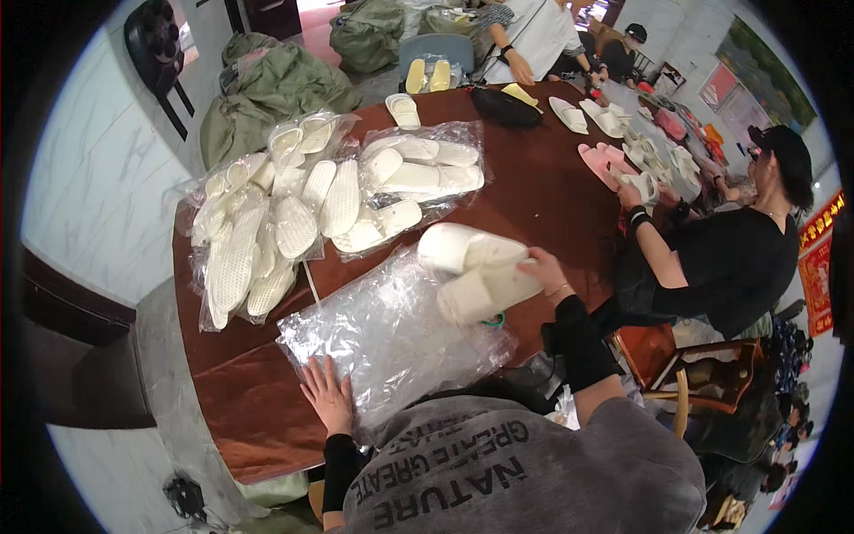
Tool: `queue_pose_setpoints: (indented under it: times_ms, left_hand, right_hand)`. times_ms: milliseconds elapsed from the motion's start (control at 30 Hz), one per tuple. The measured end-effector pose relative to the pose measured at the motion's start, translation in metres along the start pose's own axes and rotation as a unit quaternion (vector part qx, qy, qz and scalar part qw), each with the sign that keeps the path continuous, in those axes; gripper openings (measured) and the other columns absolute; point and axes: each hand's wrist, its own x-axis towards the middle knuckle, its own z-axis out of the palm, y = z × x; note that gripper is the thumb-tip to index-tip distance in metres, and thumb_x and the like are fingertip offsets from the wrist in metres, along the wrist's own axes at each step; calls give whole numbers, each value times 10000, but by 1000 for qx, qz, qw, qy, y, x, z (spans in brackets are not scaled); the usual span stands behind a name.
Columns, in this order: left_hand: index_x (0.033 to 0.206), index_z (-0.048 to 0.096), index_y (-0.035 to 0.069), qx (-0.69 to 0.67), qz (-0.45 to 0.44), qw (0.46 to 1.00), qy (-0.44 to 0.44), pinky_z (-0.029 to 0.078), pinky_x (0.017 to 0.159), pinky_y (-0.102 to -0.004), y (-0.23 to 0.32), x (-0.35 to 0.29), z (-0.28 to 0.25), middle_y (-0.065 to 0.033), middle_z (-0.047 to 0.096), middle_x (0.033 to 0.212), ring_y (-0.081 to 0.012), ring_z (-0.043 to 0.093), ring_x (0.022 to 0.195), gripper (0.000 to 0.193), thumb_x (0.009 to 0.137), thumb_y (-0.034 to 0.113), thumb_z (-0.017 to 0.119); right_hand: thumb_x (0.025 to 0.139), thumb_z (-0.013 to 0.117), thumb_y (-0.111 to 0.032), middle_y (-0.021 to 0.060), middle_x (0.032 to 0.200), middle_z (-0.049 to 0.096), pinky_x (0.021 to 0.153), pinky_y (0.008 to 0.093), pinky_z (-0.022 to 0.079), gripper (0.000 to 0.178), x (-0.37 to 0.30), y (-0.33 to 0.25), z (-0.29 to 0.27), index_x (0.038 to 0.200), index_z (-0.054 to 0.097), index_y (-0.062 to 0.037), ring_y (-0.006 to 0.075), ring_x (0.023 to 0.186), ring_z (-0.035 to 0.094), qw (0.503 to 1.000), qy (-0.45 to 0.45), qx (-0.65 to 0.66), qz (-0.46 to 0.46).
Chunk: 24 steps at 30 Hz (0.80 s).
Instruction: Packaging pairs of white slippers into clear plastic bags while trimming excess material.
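Note:
My right hand grips a pair of cream slide sandals by one end, holding them over the brown tabletop. Beneath the sandals spreads a stack of clear plastic bags. With fingers spread, my left hand rests flat at the left edge of those bags. Beyond them, to the left, lies a pile of cream slides in clear bags. More bagged slides sit farther back. Part of a green ring shows by the lower sandal.
Brown cloth covers the table. A black pouch and loose cream slides lie at its far side, with pink slides at right. A co-worker in black handles a slide there. Green sacks stand behind the table.

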Motion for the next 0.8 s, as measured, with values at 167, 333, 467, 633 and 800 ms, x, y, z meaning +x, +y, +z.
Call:
queue_pose_setpoints:
  times_ms: [167, 333, 467, 633, 800]
  left_hand:
    - [1652, 374, 229, -11, -8, 1000, 0, 180, 1266, -619, 6, 5, 2, -133, 214, 1757, -387, 199, 1608, 692, 1026, 405, 611]
    - [1649, 380, 227, -14, -20, 1000, 8, 168, 1269, -620, 2, 5, 7, -133, 210, 1758, -386, 198, 1609, 712, 1006, 397, 635]
    - [1644, 387, 225, -42, -7, 999, 11, 158, 1273, -618, 24, 27, 11, -133, 214, 1757, -386, 204, 1606, 716, 998, 400, 643]
    - [1635, 398, 224, 12, -35, 999, 2, 152, 1274, -625, 2, 16, -1, -134, 228, 1749, -395, 208, 1601, 703, 1003, 429, 628]
    - [1643, 381, 214, 12, -50, 999, -4, 139, 1272, -633, -1, 15, -5, -142, 212, 1751, -395, 184, 1607, 709, 1010, 434, 616]
  right_hand:
    - [897, 818, -141, 53, 1038, 729, 805, 306, 571, 343, 16, -11, -76, 1172, 689, 19, 140, 916, 692, 994, 97, 43, -3]
    - [905, 812, -169, 86, 1095, 723, 834, 314, 562, 416, 47, 4, -112, 1234, 671, 45, 158, 955, 687, 981, 187, 56, 5]
    - [925, 795, -230, 137, 1202, 690, 903, 324, 539, 522, 77, 10, -185, 1314, 625, 74, 184, 1056, 663, 949, 314, 3, -29]
    - [981, 708, -213, 195, 1342, 635, 1060, 388, 482, 469, 96, -41, -10, 1370, 616, 33, 323, 1227, 617, 940, 264, -147, -157]
    - [985, 683, -187, 174, 1397, 624, 1075, 420, 475, 401, 82, -142, 175, 1364, 645, -62, 362, 1289, 595, 922, -155, -164, -315]
